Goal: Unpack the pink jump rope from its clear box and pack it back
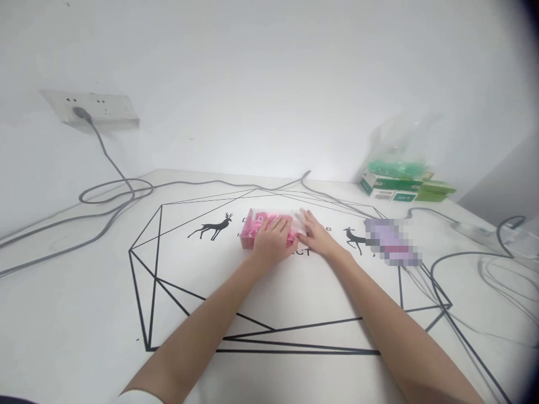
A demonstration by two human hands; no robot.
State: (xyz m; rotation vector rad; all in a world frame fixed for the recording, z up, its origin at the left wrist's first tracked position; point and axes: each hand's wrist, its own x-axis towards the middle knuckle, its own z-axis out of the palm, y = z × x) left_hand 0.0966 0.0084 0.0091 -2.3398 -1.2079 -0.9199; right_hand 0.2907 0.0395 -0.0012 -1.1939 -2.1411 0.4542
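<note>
The pink box (pixel 252 229) sits on the table (pixel 295 292) between 2 printed deer (pixel 214 227). The left hand (pixel 273 240) lies over its top, fingers extended; the right hand (pixel 317 235) spreads its fingers at the right end. Whether either grips it, I cannot tell.

Black lettering was printed on the white work surface (pixel 320 294). Legible characters were limited to a capital "D" at the upper left of the text block, a small "e" at its right edge, and "ECT" on the lowest visible line. The left hand (pixel 272 242), the right hand (pixel 318 235) and the pink-filled box (pixel 247 241) obscured the middle (the words therefore read as fragments). Green-and-white cartons (pixel 393 183) at the right rear carried printed panels, including a barcode-like patch, too blurred to decipher.
</note>
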